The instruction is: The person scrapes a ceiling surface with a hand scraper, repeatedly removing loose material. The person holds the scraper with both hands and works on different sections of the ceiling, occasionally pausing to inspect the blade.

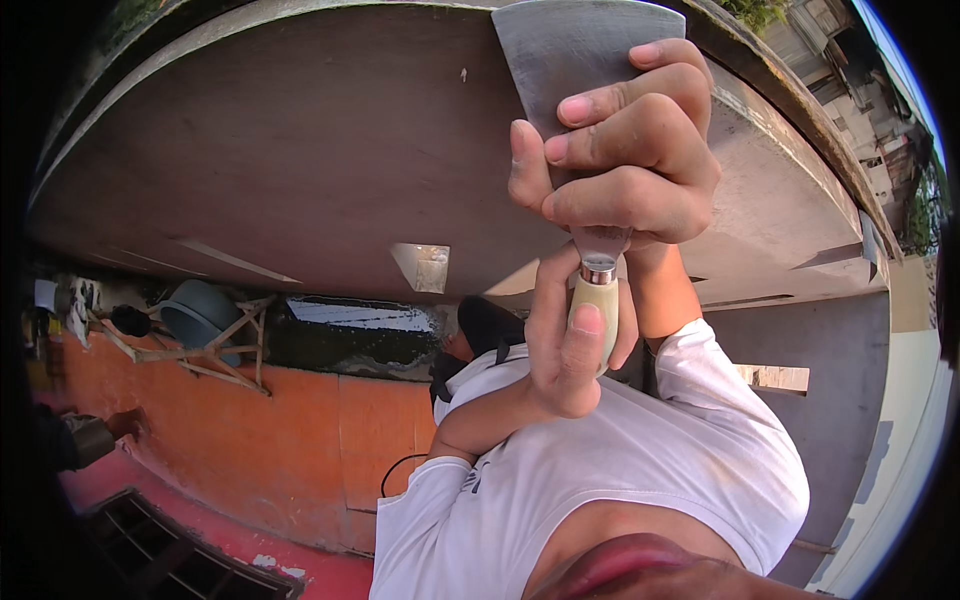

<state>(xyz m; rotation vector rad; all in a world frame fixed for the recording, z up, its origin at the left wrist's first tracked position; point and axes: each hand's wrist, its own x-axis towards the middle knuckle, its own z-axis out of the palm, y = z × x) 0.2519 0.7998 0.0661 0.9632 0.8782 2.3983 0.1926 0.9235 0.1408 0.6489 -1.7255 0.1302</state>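
A wide-bladed putty knife (600, 45) stands upright before my chest, its flared metal blade towards the top of the view. My left hand (566, 352) is closed around the pale handle (598, 294), with the thumb resting along it, just below the shiny metal ferrule. Higher up, my right hand (645, 142) grips the blade. Its fingers curl across the front face from the right, and a thumb tip shows at the blade's left edge. The blade looks scratched and bare, and the fingers hide its middle.
A smooth grey-brown rendered wall (285, 142) rises in front, with a small square opening (431, 268). To the left, a grey tub (199, 315) rests on a wooden frame (225, 349) by an orange surface (277, 435). Another person's hand (129, 424) shows at far left.
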